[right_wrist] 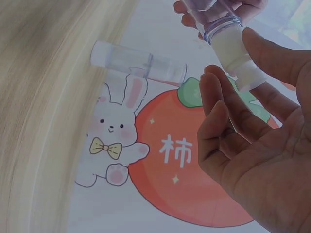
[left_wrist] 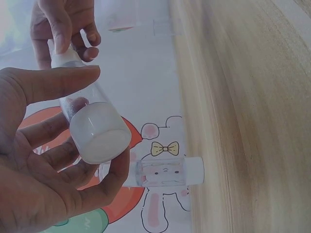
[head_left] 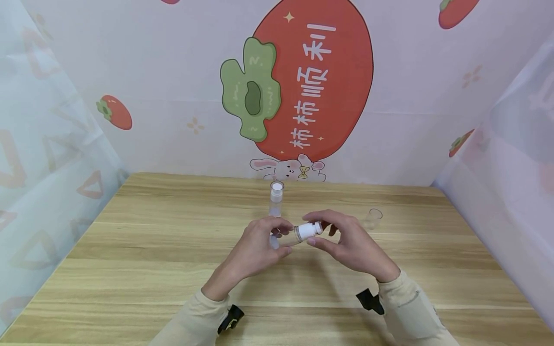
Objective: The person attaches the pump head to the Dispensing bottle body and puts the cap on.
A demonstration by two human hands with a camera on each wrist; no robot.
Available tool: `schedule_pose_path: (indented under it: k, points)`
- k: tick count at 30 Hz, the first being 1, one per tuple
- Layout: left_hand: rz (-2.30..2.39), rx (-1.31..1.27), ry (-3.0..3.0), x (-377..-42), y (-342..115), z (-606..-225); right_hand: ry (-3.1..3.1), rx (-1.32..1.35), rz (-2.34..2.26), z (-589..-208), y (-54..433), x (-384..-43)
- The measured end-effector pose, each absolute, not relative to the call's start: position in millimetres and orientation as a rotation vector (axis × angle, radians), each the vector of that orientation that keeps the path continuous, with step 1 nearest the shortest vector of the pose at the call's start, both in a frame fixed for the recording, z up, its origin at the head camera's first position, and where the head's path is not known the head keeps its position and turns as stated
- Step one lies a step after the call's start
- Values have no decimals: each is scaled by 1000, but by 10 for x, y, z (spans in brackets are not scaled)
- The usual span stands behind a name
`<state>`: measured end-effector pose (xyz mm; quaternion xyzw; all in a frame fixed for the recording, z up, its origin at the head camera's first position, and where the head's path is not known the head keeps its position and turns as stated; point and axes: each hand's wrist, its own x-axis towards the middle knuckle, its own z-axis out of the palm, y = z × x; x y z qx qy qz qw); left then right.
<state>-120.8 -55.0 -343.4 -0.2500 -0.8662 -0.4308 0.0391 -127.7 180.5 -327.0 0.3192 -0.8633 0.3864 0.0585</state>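
A clear pump bottle (head_left: 291,237) with a white base and white pump collar lies tilted between both hands. My left hand (head_left: 261,240) grips its body, thumb on one side and fingers curled round the other; the white base (left_wrist: 101,133) faces the left wrist camera. My right hand (head_left: 346,240) is at the white pump head (head_left: 308,231), with the thumb against the collar and the other fingers curled around the far side. In the right wrist view, the right fingertips (right_wrist: 211,77) stand slightly off the collar. Behind the left hand, a second similar bottle (head_left: 276,202) stands upright.
A transparent cap (head_left: 374,218) stands on the wooden table (head_left: 164,250) to the right of the hands. Behind the table hangs a white backdrop (head_left: 173,86) with printed persimmons and a rabbit. Pale sheets border the table on both sides.
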Motion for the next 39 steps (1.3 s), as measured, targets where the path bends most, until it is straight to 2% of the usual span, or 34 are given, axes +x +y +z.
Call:
schedule_pose_path:
  k: [18,39]
  points:
    - [-1334,-772,-2651,-1204,-557,-3424,-2675,882,1167,-3272,1775,-1280]
    - [-1341,-768,-2651,-1201,-555,-3421,-2595,995,1170,-3262,1811,-1284]
